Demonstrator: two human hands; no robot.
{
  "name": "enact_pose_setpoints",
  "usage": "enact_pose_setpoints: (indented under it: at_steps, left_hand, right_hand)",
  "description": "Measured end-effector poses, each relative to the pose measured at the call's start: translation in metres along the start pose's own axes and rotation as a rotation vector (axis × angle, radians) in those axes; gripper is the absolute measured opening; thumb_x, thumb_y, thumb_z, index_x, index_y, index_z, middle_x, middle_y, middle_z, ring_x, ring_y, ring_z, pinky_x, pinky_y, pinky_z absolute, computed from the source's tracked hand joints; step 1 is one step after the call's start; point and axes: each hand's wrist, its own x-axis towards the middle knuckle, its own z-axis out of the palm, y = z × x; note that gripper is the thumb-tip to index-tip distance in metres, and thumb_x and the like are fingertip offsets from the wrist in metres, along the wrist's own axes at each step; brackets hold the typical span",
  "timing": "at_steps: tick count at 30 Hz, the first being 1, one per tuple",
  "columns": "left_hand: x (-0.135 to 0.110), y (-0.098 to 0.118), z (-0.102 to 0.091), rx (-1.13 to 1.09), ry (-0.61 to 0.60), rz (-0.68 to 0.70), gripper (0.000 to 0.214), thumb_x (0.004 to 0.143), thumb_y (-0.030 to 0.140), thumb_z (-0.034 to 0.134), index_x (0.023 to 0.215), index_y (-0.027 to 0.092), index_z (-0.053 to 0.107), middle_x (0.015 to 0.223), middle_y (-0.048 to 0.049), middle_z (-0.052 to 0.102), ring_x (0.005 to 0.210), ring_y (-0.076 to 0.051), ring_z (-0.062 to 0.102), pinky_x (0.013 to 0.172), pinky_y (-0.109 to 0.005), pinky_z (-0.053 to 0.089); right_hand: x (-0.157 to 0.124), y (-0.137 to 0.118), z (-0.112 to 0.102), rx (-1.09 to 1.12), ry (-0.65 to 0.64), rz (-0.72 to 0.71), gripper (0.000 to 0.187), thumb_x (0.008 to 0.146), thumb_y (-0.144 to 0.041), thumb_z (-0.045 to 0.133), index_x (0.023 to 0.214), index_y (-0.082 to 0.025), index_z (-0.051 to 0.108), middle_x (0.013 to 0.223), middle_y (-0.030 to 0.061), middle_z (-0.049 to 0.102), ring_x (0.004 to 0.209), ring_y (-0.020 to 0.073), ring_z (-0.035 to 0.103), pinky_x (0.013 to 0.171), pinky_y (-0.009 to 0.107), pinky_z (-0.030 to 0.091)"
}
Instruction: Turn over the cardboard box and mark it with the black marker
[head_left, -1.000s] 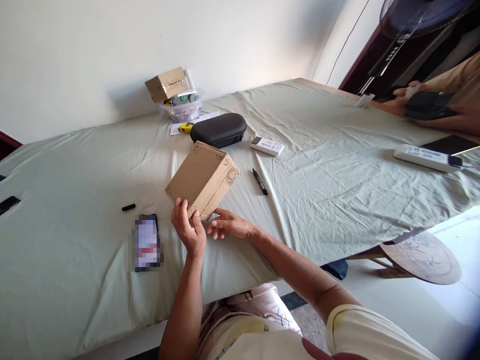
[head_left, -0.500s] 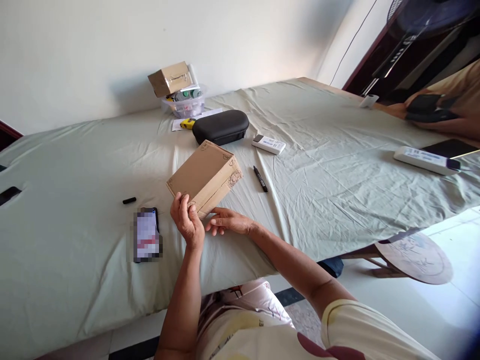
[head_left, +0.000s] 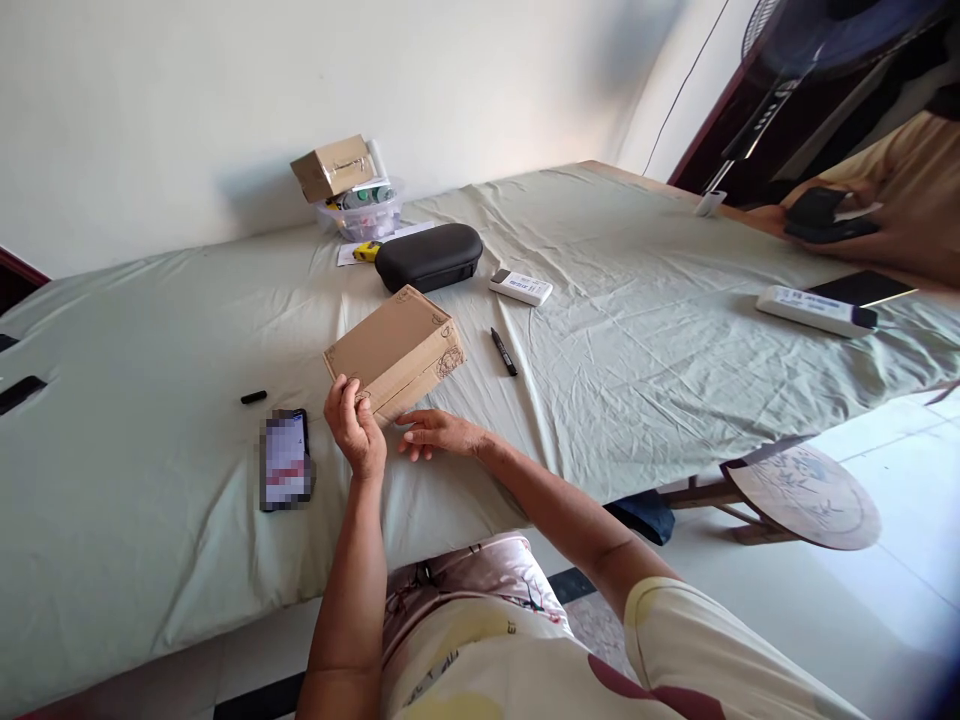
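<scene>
A brown cardboard box is tilted over the table, with dark scribbles at its corners. My left hand grips its near left corner, thumb on the side and fingers over the edge. Close by the box's lower edge is my right hand, its fingers loosely apart and holding nothing; whether a fingertip touches the box I cannot tell. To the right lies a black marker, and a small black cap lies to the left. A phone with a blurred screen rests left of my left hand.
On the green tablecloth are a black case, a white device, a yellow tape measure and a plastic basket topped by a small carton. At right, another person's hands hold a black object. A stool stands below.
The view has swung slightly, shifting most things left in the picture. Both hands and the box keep nearly the same pose.
</scene>
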Motion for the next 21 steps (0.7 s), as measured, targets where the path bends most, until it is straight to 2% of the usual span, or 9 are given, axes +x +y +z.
enact_pose_setpoints:
  at_steps: [4, 7, 10, 14, 17, 21]
  left_hand:
    - [0.000, -0.004, 0.002, -0.002, -0.052, 0.029, 0.045, 0.111, 0.042, 0.038, 0.120, 0.016, 0.073, 0.135, -0.0211, 0.069, 0.133, -0.026, 0.062, 0.117, -0.046, 0.044]
    - [-0.001, -0.003, 0.004, -0.001, -0.052, 0.065, 0.042, 0.111, 0.042, 0.041, 0.117, 0.016, 0.073, 0.133, -0.0200, 0.071, 0.130, -0.025, 0.063, 0.114, -0.044, 0.046]
    - [-0.003, 0.001, 0.005, 0.002, -0.039, 0.077, 0.039, 0.109, 0.046, 0.047, 0.114, 0.017, 0.073, 0.130, -0.0183, 0.073, 0.127, -0.025, 0.065, 0.112, -0.044, 0.048]
    - [-0.011, 0.008, 0.008, 0.001, -0.040, 0.103, 0.040, 0.108, 0.050, 0.048, 0.108, 0.018, 0.074, 0.126, -0.0175, 0.074, 0.122, -0.025, 0.067, 0.111, -0.045, 0.049]
    - [-0.016, 0.012, 0.010, 0.001, -0.046, 0.140, 0.042, 0.108, 0.048, 0.044, 0.107, 0.018, 0.074, 0.126, -0.0174, 0.074, 0.123, -0.025, 0.067, 0.111, -0.045, 0.050]
    - [-0.017, 0.014, 0.010, -0.005, -0.066, 0.161, 0.040, 0.109, 0.046, 0.046, 0.106, 0.018, 0.074, 0.125, -0.0172, 0.074, 0.122, -0.025, 0.067, 0.109, -0.045, 0.051]
  right_hand:
    - [-0.001, -0.002, 0.002, -0.099, 0.022, -0.104, 0.057, 0.085, -0.064, 0.080, 0.117, -0.017, 0.073, 0.097, 0.0060, 0.079, 0.075, 0.0123, 0.071, 0.061, 0.021, 0.052]
    - [0.000, -0.004, 0.006, -0.122, 0.195, -0.309, 0.061, 0.086, -0.072, 0.074, 0.116, -0.019, 0.073, 0.089, 0.0027, 0.075, 0.073, 0.0118, 0.067, 0.066, 0.023, 0.053]
    - [0.000, -0.003, 0.013, -0.184, 0.343, -0.460, 0.068, 0.088, -0.077, 0.067, 0.127, -0.021, 0.070, 0.083, 0.0010, 0.072, 0.070, 0.0124, 0.063, 0.073, 0.028, 0.056]
    - [0.003, -0.002, 0.023, -0.337, 0.408, -0.484, 0.067, 0.096, -0.074, 0.058, 0.140, -0.024, 0.065, 0.089, 0.0023, 0.073, 0.069, 0.0129, 0.062, 0.072, 0.028, 0.057]
    - [0.009, 0.002, 0.027, -0.339, 0.462, -0.480, 0.062, 0.098, -0.071, 0.055, 0.137, -0.023, 0.067, 0.090, 0.0023, 0.073, 0.066, 0.0118, 0.061, 0.067, 0.027, 0.056]
    - [0.016, 0.006, 0.022, -0.325, 0.638, -0.450, 0.051, 0.100, -0.062, 0.055, 0.127, -0.023, 0.072, 0.077, 0.0003, 0.071, 0.057, 0.0106, 0.057, 0.061, 0.025, 0.054]
